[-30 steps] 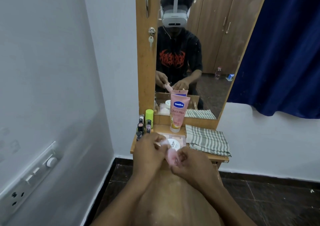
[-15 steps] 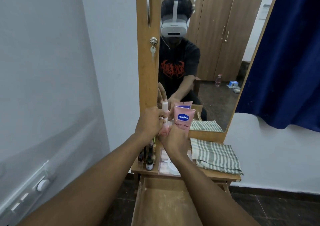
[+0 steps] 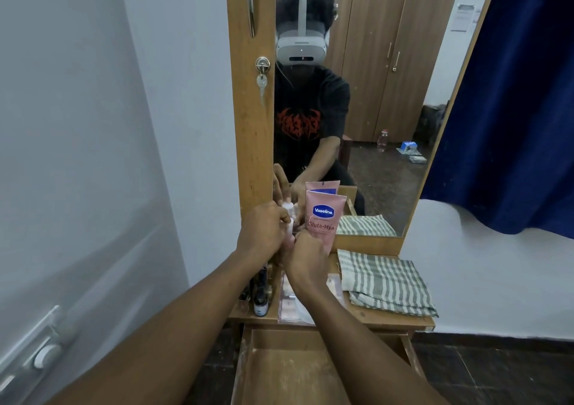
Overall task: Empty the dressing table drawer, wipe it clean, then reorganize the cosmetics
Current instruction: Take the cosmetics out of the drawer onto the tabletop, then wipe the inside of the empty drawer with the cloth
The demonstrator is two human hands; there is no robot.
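Both my hands meet at the back of the dressing table top (image 3: pixel 388 322), against the mirror. My left hand (image 3: pixel 262 232) grips a small pale pink bottle (image 3: pixel 288 212) near its white cap. My right hand (image 3: pixel 306 257) curls around the bottle's lower part, which is mostly hidden. Right beside them a pink Vaseline tube (image 3: pixel 324 218) stands upright. Small dark bottles (image 3: pixel 260 303) stand at the table's left, partly behind my left arm. The wooden drawer (image 3: pixel 295 370) is pulled out below and looks bare inside.
A folded green-striped cloth (image 3: pixel 385 283) lies on the table's right. A clear flat pack (image 3: pixel 293 306) with cosmetics lies under my right wrist. The mirror (image 3: pixel 372 109) rises behind, a key (image 3: pixel 261 83) hangs in its wooden frame. A blue curtain (image 3: pixel 512 94) hangs right; a wall switch (image 3: pixel 43 355) is left.
Both hands have lifted the small pink bottle from over the drawer to the back of the table top beside the Vaseline tube. My view has moved closer and tilted up.
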